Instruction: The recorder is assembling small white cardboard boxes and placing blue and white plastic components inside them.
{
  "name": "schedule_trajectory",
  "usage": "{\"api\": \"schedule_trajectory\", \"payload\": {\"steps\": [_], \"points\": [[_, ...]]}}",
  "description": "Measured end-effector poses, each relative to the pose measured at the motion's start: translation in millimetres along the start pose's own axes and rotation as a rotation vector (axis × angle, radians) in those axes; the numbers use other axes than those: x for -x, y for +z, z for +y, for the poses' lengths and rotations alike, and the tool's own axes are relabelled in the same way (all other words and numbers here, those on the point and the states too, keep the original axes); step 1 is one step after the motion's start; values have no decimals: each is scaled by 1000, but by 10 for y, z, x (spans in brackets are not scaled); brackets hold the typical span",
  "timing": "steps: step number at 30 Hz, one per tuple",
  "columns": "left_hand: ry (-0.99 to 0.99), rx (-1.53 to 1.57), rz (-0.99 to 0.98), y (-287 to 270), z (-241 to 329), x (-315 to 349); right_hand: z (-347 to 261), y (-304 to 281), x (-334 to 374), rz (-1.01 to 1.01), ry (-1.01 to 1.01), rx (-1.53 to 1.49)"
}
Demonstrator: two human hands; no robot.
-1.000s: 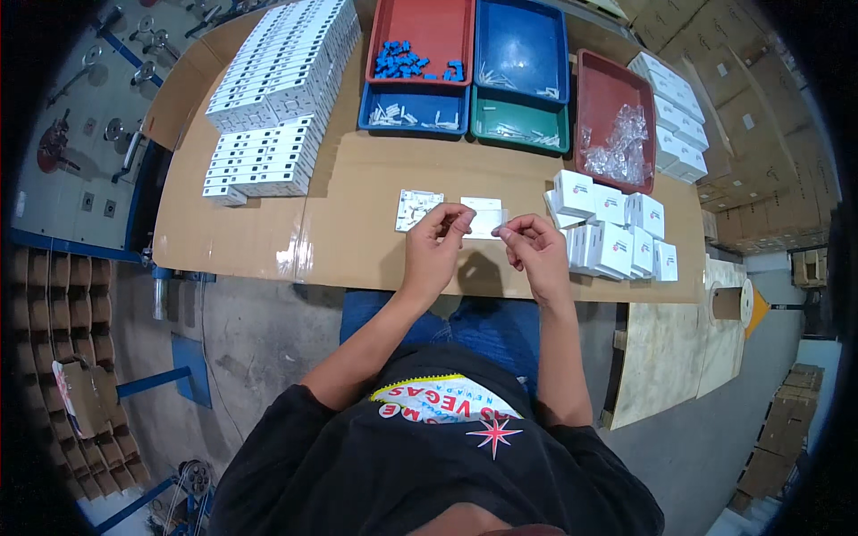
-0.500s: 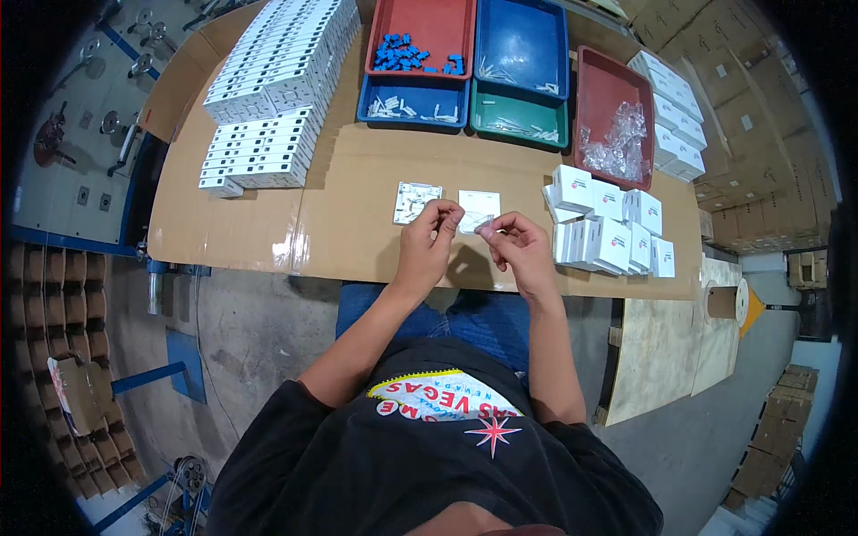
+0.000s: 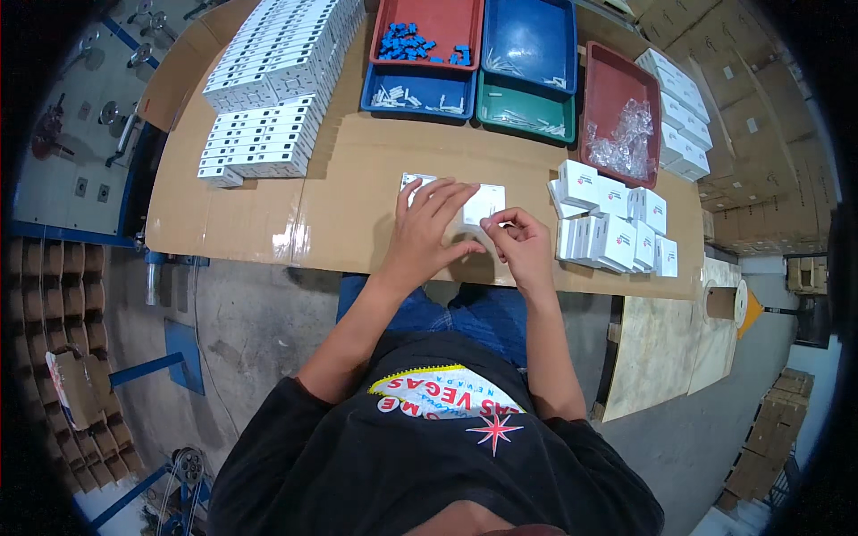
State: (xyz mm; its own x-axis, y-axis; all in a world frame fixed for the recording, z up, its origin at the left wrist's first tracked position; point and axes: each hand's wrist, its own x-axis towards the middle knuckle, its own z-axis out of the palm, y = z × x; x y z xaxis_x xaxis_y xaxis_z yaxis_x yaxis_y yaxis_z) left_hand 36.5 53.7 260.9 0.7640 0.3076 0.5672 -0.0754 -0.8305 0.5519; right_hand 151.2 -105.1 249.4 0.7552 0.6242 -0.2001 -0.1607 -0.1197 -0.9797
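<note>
My left hand (image 3: 422,234) is spread, thumb and fingers apart, over the cardboard-covered table. Its fingers hide most of a white square piece with inner parts (image 3: 410,178), whose upper edge shows. To the right lies a second white square plate (image 3: 487,201), partly behind my left fingertips. My right hand (image 3: 523,250) pinches thumb and forefinger together at that plate's lower right edge. Whatever is between those fingertips is too small to make out.
Stacked white box-shaped units (image 3: 268,134) stand at the left. Along the back are a red tray of blue parts (image 3: 384,11), a blue tray of white plugs (image 3: 420,107) and a green tray of thin pieces (image 3: 536,132). Small white boxes (image 3: 615,241) and a dark-red tray of clear bags (image 3: 597,80) are right.
My left hand has opened from a pinch and spread over the left white piece. My right hand stays pinched near the right plate, its fingertips slightly closer to its edge.
</note>
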Motion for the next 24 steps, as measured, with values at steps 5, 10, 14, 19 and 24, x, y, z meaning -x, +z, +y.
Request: {"api": "schedule_trajectory", "payload": {"steps": [5,10,14,19,24], "points": [[-2,30,-103,100,-165,127,-44,69,27,-114,31,-9],[8,203,1,175,-266,149,-46,-8,-3,-163,99,-100],[-69,298,-59,175,-262,164,-15,-23,-34,-170,128,-19],[-227,401,-140,166,-277,208,87,-71,-97,-227,98,20],[-304,468,-103,228,-369,262,24,-32,-230,-255,-38,133]]}}
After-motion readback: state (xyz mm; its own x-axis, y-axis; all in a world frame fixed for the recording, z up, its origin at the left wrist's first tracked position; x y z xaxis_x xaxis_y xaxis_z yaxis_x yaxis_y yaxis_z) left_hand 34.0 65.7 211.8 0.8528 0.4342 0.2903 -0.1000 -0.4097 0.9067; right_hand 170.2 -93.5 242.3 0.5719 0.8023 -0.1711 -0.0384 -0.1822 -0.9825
